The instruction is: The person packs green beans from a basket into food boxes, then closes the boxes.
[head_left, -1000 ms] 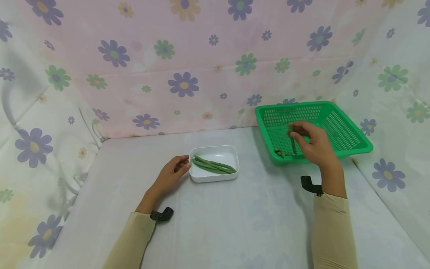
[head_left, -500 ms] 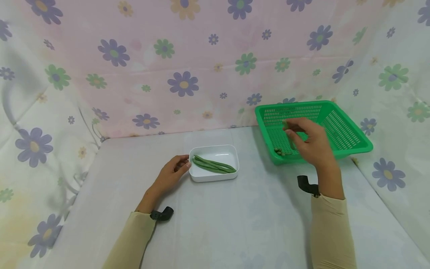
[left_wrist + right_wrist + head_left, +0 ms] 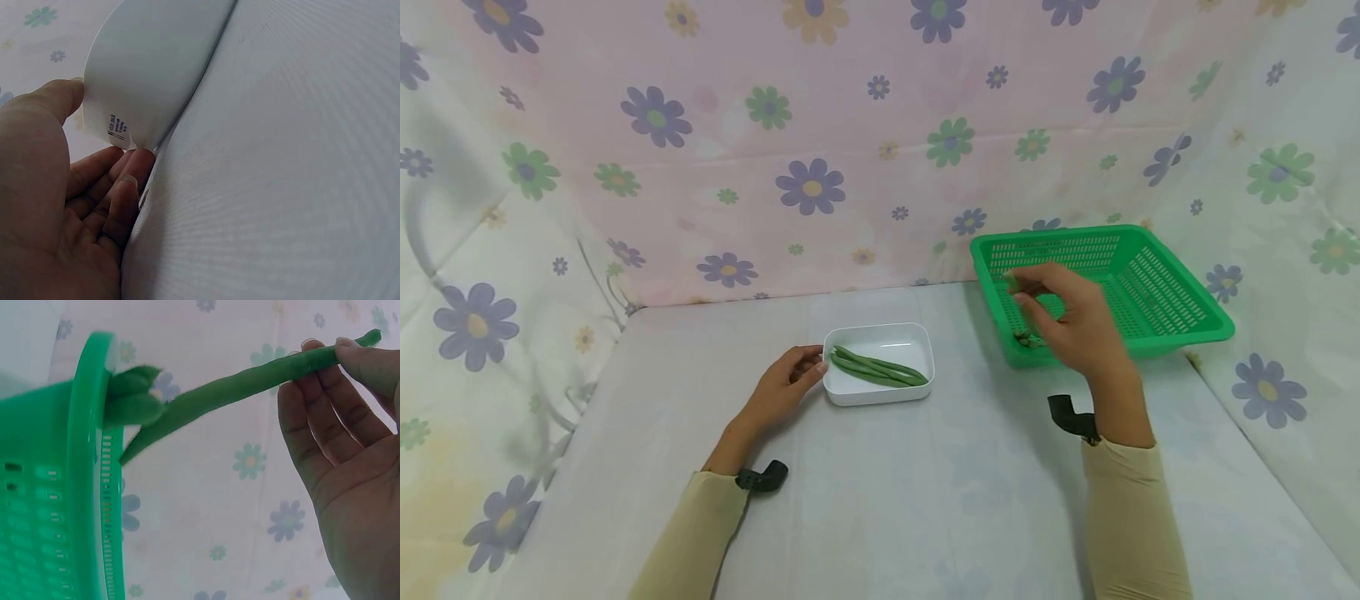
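A green bean (image 3: 237, 387) is pinched between the thumb and fingertips of my right hand (image 3: 1071, 321), above the left part of a green plastic basket (image 3: 1180, 341). The right wrist view shows the bean slanting from the fingers toward the basket rim. More beans (image 3: 1024, 338) lie inside the basket at its near left, partly hidden. My left hand (image 3: 778, 387) holds the left end of a white rectangular dish (image 3: 880, 398). In the left wrist view its thumb presses the rim and its curled fingertips meet the lower wall. Several green beans (image 3: 876, 368) lie together in the dish.
A pale cloth covers the table (image 3: 925, 500). Flower-patterned curtains (image 3: 715, 167) stand behind and on both sides. The basket sits at the back right, close to the rear curtain, with a gap between it and the dish.
My right hand has moved left over the basket, carrying the bean, which hung nearly upright a second ago and is now mostly hidden in the head view. My left hand and the dish stay put.
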{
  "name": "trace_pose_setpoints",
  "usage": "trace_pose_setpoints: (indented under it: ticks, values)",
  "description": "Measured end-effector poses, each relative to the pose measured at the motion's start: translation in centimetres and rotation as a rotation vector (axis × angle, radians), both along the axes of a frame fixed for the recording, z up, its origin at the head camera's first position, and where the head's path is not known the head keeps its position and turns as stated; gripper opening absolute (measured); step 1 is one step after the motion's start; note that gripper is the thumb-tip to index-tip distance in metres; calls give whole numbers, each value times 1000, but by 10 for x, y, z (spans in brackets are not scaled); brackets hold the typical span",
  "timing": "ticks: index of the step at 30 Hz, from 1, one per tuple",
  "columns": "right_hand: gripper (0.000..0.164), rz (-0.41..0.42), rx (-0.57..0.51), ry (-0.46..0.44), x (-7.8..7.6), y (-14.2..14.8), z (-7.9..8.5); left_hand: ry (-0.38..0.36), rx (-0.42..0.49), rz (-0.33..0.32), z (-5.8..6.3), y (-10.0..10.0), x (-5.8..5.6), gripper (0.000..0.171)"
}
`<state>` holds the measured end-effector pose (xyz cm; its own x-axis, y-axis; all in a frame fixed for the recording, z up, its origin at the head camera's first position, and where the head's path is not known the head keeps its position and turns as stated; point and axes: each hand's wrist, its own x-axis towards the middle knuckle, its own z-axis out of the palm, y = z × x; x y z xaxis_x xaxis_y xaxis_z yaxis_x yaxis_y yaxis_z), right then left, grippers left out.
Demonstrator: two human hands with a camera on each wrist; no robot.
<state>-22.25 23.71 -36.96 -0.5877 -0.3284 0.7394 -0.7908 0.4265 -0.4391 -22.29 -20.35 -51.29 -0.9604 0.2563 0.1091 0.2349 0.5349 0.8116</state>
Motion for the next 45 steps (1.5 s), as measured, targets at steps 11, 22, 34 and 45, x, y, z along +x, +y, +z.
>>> trace_pose_setpoints:
  ticks: [11,22,34,45]
  values:
    - [36,86,10,-26,1,-25,5,15,2,0,1,0,0,47]
    - [32,153,39,-14,0,-56,3,-16,-2,4,2,0,1,48]
    - [30,195,55,5,-6,-92,-11,-8,-4,6,1,1,1,48]
    - [31,211,10,32,-10,-123,-33,-8,-5,5,-2,0,0,49]
